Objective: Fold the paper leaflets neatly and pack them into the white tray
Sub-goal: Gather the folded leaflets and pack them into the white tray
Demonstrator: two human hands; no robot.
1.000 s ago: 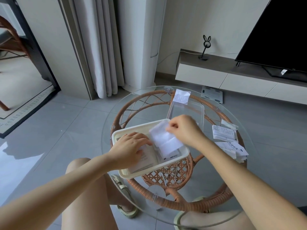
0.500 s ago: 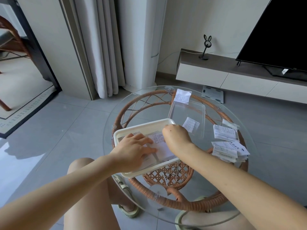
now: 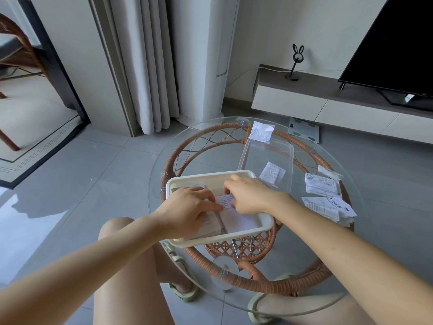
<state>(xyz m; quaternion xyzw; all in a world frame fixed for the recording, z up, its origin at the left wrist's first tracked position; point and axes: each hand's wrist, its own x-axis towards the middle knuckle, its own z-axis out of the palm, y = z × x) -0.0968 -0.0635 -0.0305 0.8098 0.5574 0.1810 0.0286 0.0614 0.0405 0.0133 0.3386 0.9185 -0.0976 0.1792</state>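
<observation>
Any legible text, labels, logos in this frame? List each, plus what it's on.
Nothing fully legible.
Leaflet in white tray: print too small.
Leaflet pile at far right: large heading, blue logo, both blurred.
Small slip beyond the tray: too small.
Sandal strap: lettering blurred.

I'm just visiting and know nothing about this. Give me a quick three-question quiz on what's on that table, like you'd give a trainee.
1. True or false: the left hand and right hand are both over the white tray.
2. The pile of loose leaflets lies on the tray's: A) left, B) right, C) near side.
3. Fill in: the table top is made of ___.
Key: 1 true; 2 B; 3 glass.
</observation>
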